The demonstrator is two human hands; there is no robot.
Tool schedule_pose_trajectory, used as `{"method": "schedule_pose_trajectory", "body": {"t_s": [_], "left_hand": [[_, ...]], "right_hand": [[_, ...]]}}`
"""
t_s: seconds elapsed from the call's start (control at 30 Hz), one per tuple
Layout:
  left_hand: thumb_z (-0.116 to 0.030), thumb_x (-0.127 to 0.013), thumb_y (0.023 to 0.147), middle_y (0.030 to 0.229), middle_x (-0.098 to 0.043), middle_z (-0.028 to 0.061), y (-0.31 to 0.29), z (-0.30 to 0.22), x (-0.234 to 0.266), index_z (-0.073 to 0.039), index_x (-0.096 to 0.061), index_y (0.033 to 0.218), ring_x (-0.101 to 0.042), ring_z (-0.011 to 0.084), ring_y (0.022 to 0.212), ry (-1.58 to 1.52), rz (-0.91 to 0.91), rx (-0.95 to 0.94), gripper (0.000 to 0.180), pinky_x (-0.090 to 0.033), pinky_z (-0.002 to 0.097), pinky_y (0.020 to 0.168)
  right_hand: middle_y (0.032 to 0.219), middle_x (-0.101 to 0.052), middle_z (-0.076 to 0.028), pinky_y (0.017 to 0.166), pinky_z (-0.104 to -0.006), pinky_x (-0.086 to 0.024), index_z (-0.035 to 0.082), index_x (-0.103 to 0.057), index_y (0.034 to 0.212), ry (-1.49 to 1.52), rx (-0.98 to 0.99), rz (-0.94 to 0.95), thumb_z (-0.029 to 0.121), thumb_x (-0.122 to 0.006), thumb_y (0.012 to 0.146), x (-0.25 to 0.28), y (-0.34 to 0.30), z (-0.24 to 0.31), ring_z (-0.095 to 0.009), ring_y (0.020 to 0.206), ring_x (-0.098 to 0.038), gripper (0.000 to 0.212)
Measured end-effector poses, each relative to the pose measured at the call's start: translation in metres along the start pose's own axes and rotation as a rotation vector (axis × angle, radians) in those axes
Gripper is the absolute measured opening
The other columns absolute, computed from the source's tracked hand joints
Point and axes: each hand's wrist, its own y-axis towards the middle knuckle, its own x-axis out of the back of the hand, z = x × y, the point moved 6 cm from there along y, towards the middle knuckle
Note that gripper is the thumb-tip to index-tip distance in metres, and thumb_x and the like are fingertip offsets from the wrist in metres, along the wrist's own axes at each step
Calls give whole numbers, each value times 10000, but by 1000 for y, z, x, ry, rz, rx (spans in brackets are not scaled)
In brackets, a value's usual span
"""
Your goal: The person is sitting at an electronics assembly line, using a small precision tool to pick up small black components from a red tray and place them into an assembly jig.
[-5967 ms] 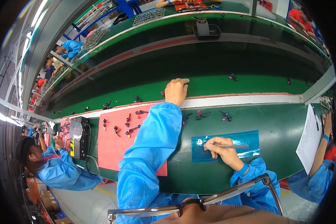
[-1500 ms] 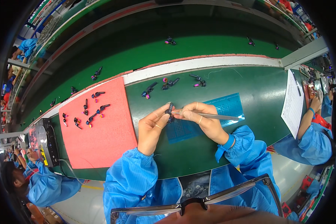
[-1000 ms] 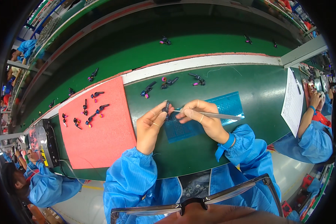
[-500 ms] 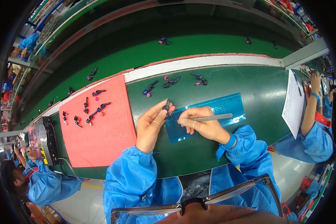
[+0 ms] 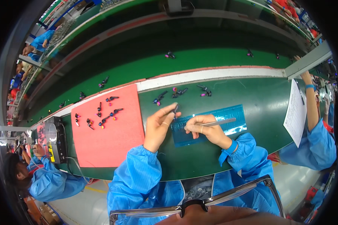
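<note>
Left hand (image 5: 157,129) pinching dark part (image 5: 175,109), right hand (image 5: 205,129) pinching tweezers (image 5: 226,122), green worktop (image 5: 266,107), pink mat (image 5: 110,150), green belt (image 5: 206,60) beyond, co-worker (image 5: 56,183) leftward.

**Site: factory assembly line**

Long green belt-like strip (image 5: 214,59) runs past the green work surface (image 5: 266,112); small dark parts (image 5: 170,55) spaced along it. Worker in blue smock (image 5: 56,184) to the left, second worker in blue (image 5: 313,146) at right. Slim metal tool (image 5: 223,122) in the right hand (image 5: 207,131). Grey frame post (image 5: 308,60) at right. Lower left: cardboard boxes (image 5: 47,213), pale floor (image 5: 82,206) with yellow line (image 5: 95,189).
</note>
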Motion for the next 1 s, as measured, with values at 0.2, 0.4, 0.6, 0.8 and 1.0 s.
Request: {"method": "schedule_pose_trajectory", "body": {"t_s": [0.2,0.4,0.6,0.8,1.0], "left_hand": [[-46,-539,791,887,-608,169,91,-66,51,-51,-624,1007,-626,285,785,758,-271,-423,232,-490,338,703],[-63,-590,744,923,-623,138,141,-57,69,-86,-667,913,-598,266,892,1069,-288,-317,187,-476,327,773],[-104,-590,746,1005,-590,142,156,-69,30,-94,-640,983,-572,312,915,1218,-314,-560,242,-462,377,796],[-193,-590,768,951,-608,109,180,-54,4,-103,-638,997,-566,281,909,1433,-363,-529,251,-451,374,807],[-120,-590,735,850,-610,90,182,-48,1,-93,-664,927,-577,253,837,1538,-378,-501,207,-457,359,753]], "right_hand": [[742,-608,-111,500,-221,-437,-39,-610,820,46,22,10,139,-580,821,-2,0,-2,-99,547,-536,180],[749,-606,-120,484,-212,-433,-47,-605,813,69,23,23,130,-576,822,-4,0,-1,-103,538,-540,180],[741,-605,-81,469,-209,-433,-36,-601,793,60,4,-9,121,-580,828,3,0,0,-92,533,-538,163],[746,-606,-102,452,-215,-436,-47,-591,814,81,-11,-16,85,-570,828,0,1,1,-107,536,-551,134],[740,-602,-100,457,-217,-443,-47,-593,820,115,-85,-34,70,-561,831,3,0,-3,-108,540,-552,123]]}}
